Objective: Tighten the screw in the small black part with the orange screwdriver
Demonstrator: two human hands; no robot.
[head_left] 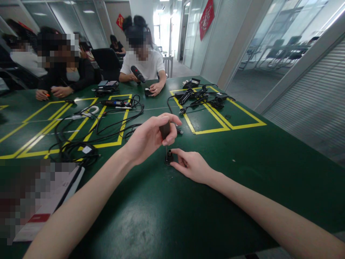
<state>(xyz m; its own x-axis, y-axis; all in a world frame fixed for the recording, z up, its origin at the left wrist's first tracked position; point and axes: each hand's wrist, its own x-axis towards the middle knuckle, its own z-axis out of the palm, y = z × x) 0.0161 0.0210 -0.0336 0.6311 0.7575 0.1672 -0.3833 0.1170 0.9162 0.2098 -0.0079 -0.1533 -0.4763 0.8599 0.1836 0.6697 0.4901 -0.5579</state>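
My left hand point(153, 136) is closed around the dark handle of a screwdriver point(164, 130), whose thin shaft points down. The shaft's lower end meets a small black round part point(169, 158) on the green table; whether it sits in a screw I cannot tell. A short tube stands up from the middle of that part. With thumb and index finger, my right hand point(192, 165) pinches the part from the right side, at its tube and its base.
Black cables point(78, 153) lie in loops to the left, near an electric screwdriver point(115, 103). More cables and black parts point(201, 95) sit inside yellow tape lines at the far right. Across the green table point(242, 172), a person in white point(145, 64) holds a power tool point(138, 74).
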